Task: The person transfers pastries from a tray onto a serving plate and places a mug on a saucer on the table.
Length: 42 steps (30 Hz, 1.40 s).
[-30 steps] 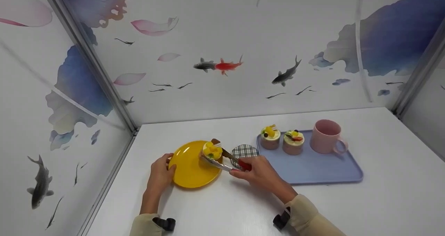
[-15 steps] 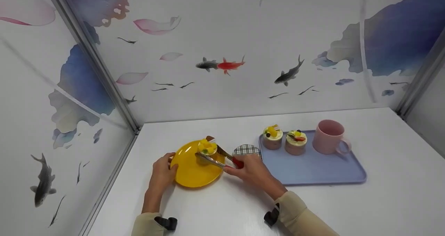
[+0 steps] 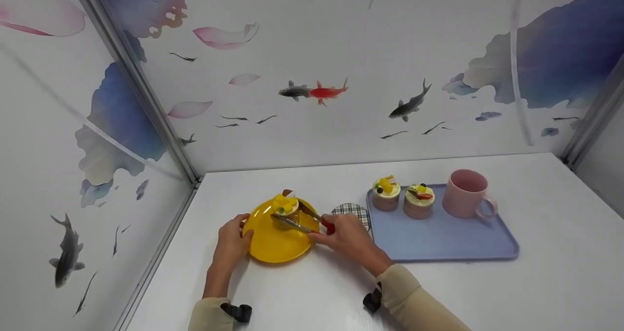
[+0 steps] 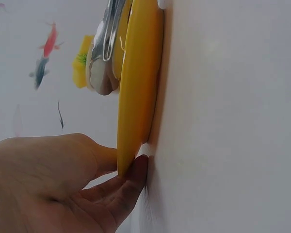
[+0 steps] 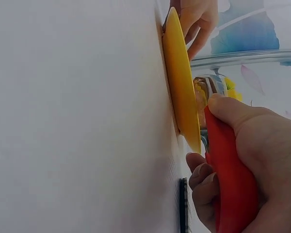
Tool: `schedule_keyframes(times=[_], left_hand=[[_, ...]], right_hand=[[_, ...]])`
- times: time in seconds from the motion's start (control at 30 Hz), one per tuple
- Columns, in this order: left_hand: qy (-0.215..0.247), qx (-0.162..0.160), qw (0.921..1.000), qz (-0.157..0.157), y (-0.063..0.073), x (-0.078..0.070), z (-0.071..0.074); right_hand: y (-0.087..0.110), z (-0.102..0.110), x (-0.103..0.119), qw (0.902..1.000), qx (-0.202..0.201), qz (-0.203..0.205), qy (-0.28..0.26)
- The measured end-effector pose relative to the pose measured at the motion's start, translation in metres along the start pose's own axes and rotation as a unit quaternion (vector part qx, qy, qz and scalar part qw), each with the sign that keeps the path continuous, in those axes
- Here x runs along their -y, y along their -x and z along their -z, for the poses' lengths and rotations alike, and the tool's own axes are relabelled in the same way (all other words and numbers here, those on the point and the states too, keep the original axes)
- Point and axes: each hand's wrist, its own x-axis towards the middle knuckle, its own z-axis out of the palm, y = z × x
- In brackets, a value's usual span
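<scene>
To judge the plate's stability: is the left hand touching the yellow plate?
Touching: the left wrist view shows the left hand gripping the yellow plate by its edge.

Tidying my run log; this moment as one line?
left hand: grips yellow plate | right hand: holds red-handled tongs around cake | blue tray: two cakes, pink mug

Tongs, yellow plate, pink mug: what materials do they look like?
Tongs: shiny metal arms, probably stainless steel, given the silvery reflections; red grips look like matte plastic or rubber.
Yellow plate: smooth, glossy, with white glints near its rim; glazed ceramic or melamine, can't tell which.
Pink mug: opaque, thick-looking, soft sheen; likely ceramic, though plastic is possible.
</scene>
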Motion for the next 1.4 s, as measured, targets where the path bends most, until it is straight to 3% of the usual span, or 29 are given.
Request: schedule_keyframes(times=[0.63, 1.3, 1.4], left_hand=[[-0.012, -0.001, 0.9998, -0.017, 0.000, -0.001, -0.003], [-0.002, 0.002, 1.0000, -0.002, 0.000, 0.001, -0.001], [-0.003, -0.002, 0.9999, -0.012, -0.001, 0.003, -0.001]], right_hand=[[-0.001, -0.002, -0.003, 0.9999, 0.009, 0.001, -0.004], [0.013, 0.019, -0.010, 0.9999, 0.003, -0.012, 0.011], [0.017, 0.023, -0.012, 0.9999, -0.006, -0.010, 0.004]])
